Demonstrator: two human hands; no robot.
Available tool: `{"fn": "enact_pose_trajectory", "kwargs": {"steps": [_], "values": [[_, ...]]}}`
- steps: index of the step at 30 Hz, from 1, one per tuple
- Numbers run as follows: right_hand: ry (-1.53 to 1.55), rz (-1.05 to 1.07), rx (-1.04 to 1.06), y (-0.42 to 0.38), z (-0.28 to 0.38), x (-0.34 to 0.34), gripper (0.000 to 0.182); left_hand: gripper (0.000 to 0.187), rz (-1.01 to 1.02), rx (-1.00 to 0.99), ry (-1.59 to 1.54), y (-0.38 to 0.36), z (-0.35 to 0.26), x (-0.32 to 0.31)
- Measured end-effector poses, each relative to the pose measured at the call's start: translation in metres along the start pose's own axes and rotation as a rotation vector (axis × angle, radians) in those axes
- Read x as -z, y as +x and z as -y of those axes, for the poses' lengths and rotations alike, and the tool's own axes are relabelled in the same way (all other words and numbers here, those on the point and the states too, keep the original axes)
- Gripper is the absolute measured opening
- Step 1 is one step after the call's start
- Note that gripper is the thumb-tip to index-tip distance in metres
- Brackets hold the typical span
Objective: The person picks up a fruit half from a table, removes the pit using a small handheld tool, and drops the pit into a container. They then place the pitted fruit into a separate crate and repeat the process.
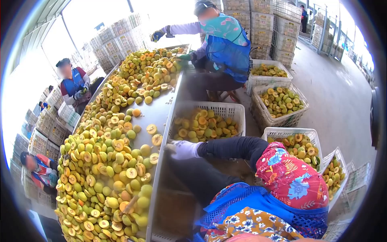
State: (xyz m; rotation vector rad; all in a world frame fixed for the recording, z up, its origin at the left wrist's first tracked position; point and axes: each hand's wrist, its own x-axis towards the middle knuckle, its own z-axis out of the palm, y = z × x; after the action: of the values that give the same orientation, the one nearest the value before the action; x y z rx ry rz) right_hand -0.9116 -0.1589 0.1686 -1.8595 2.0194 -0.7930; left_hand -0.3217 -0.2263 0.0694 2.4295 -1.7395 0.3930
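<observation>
My right hand (183,149), in a white glove with a dark sleeve, is at the near metal edge of the sorting table (161,109), beside a crate of halved fruit (209,126). Its fingers are blurred, so their pose and anything in them cannot be made out. My left hand is not in view. Yellow-green fruit (100,161), much of it cut in half with brown centres showing, lies heaped along the table. A few halves (151,129) lie apart on the bare metal near my right hand.
Across the corner sits a co-worker (227,48) in a blue vest, one gloved hand over the fruit. Two more co-workers (74,82) (40,169) are on the far side. Filled crates (280,103) stand at right; stacked crates (262,28) rise behind.
</observation>
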Motion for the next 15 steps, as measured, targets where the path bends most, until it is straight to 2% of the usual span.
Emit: {"fn": "enact_pose_trajectory", "kwargs": {"steps": [3, 5, 7, 9, 11, 13, 15], "values": [[-0.005, -0.003, 0.078, 0.013, 0.014, 0.014, 0.043, 0.067, 0.073, 0.033, -0.013, 0.001, -0.006, 0.021], [-0.038, 0.004, 0.108, 0.029, 0.007, 0.005, 0.043, 0.066, -0.670, -0.452, -0.174, 0.025, 0.031, -0.056], [-0.046, 0.053, 0.125, 0.035, 0.015, 0.008, 0.043, 0.066, 0.076, -0.183, 0.172, 0.021, 0.040, -0.052], [-0.085, 0.119, 0.095, 0.043, 0.025, 0.012, 0.044, 0.066, -0.701, -0.435, -0.114, 0.026, 0.032, -0.055], [-0.112, 0.100, 0.239, 0.062, 0.013, -0.015, 0.044, 0.067, -0.736, -0.362, -0.144, 0.024, 0.021, -0.050], [-0.055, 0.199, 0.215, 0.065, 0.032, -0.006, 0.045, 0.066, -0.424, -0.238, 0.006, 0.021, 0.016, -0.043], [-0.141, 0.230, 0.256, 0.080, 0.033, -0.025, 0.047, 0.066, -0.234, -0.186, 0.106, 0.018, 0.012, -0.043]]}}
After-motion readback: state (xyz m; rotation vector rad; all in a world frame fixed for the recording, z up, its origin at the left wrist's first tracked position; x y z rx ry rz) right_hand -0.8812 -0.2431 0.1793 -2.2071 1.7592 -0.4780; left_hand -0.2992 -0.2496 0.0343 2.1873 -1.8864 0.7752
